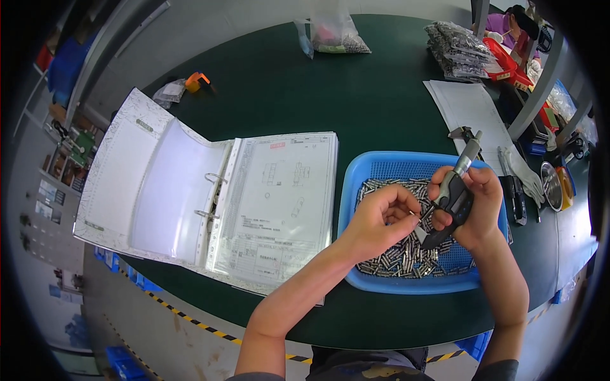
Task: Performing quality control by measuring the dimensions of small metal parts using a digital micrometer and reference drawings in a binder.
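My right hand (481, 213) is wrapped round a digital micrometer (455, 195) with a dark body and a silver barrel, tilted up to the right. Thumb and fingers of my left hand (380, 219) are pinched together at the micrometer's jaws. A small metal pin appears to be in that pinch, mostly hidden by the fingertips. Both hands are above a blue plastic basket (349, 206). Many small silver metal pins (406, 261) lie loose in it.
Left of the basket lies an open ring binder (279, 203) with a drawing sheet. Calipers (466, 134), papers (467, 105) and white gloves (524, 174) are at the right. Bagged parts (454, 51) and an orange tape dispenser (197, 80) stand farther back. A person (505, 28) sits at the far right.
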